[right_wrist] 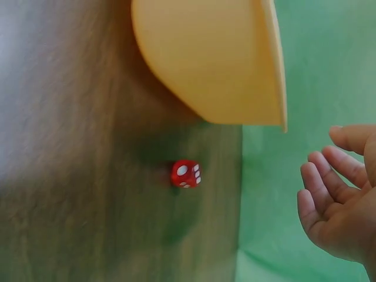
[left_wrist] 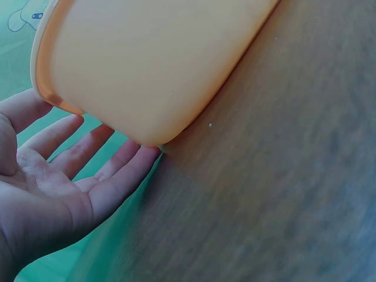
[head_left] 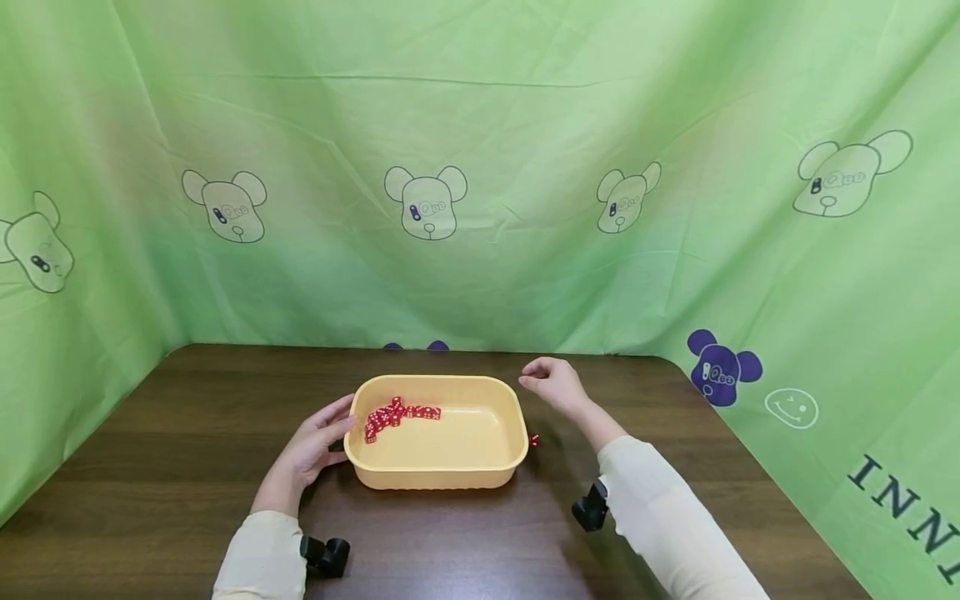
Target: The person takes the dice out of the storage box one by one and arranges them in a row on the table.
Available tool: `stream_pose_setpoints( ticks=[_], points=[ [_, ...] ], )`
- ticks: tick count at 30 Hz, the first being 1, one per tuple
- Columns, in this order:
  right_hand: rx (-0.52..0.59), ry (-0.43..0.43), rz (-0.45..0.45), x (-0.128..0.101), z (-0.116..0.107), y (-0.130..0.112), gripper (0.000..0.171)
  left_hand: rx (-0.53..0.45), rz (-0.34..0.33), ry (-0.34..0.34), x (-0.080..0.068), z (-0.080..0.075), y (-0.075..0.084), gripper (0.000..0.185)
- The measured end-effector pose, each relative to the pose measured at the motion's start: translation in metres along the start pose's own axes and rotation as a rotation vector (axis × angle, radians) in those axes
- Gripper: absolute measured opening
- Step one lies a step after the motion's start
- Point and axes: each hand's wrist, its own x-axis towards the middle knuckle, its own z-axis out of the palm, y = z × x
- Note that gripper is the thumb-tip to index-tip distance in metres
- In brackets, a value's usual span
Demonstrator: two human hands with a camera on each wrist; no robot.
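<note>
Red dice point(head_left: 390, 414) heaped at ten o'clock in the yellow tub point(head_left: 450, 471): too small in the head view to count or read pips. Tub in both wrist views: cropped by the top edge, interior hidden. Left hand point(left_wrist: 53, 188): fingertips hidden behind the tub wall; whether they touch it cannot be told. Right hand point(right_wrist: 338, 194): cut off at three o'clock. Table point(right_wrist: 70, 176): blurred in the wrist views.

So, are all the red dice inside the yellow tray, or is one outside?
One is outside. A single red die lies on the table beside the yellow tray; the other dice are clustered inside.
</note>
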Motion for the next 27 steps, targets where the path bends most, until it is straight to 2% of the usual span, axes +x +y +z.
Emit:
stream_pose_setpoints(
  ticks=[9, 27],
  points=[
    [0.015, -0.009, -0.013, 0.013, 0.011, -0.023, 0.015, -0.004, 0.002, 0.003, 0.0, -0.002, 0.0, 0.052],
    [0.12, -0.067, 0.01, 0.023, 0.054, -0.057, 0.014, 0.0, 0.0, 0.0, 0.001, 0.0, 0.0, 0.05]
  ],
)
